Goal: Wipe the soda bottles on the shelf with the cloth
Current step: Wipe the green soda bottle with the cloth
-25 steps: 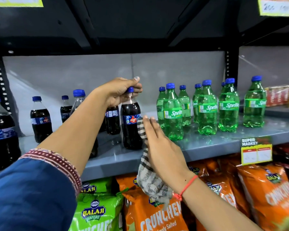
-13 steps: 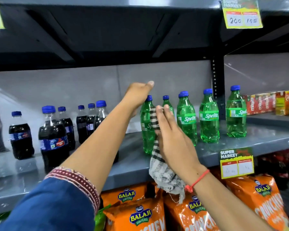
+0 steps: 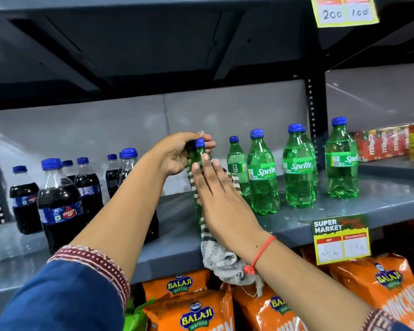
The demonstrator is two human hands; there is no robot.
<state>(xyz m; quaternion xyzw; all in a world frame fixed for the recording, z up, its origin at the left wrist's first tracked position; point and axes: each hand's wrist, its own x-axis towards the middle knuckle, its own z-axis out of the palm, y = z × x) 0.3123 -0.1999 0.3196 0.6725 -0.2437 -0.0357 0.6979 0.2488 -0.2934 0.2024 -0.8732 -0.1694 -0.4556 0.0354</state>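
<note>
A green Sprite bottle [image 3: 199, 156] with a blue cap stands near the front of the grey shelf [image 3: 177, 249]. My left hand [image 3: 177, 154] grips its neck and cap from the left. My right hand [image 3: 215, 194] presses a black-and-white checked cloth [image 3: 215, 256] flat against the bottle's side, fingers straight; the cloth's tail hangs below the shelf edge. More green Sprite bottles [image 3: 263, 173] stand to the right. Dark cola bottles [image 3: 60, 206] stand to the left, partly hidden by my left arm.
Orange Balaji wafer bags [image 3: 196, 314] fill the shelf below. A price tag [image 3: 342, 240] hangs on the shelf edge at right. Red and yellow packets [image 3: 387, 144] sit beyond the black upright post [image 3: 316, 130]. The shelf above [image 3: 153, 51] hangs low overhead.
My left hand left the dark cola bottle and took hold of a green Sprite bottle's neck. My right hand moved the cloth from the cola bottle onto that bottle. The view shifted right.
</note>
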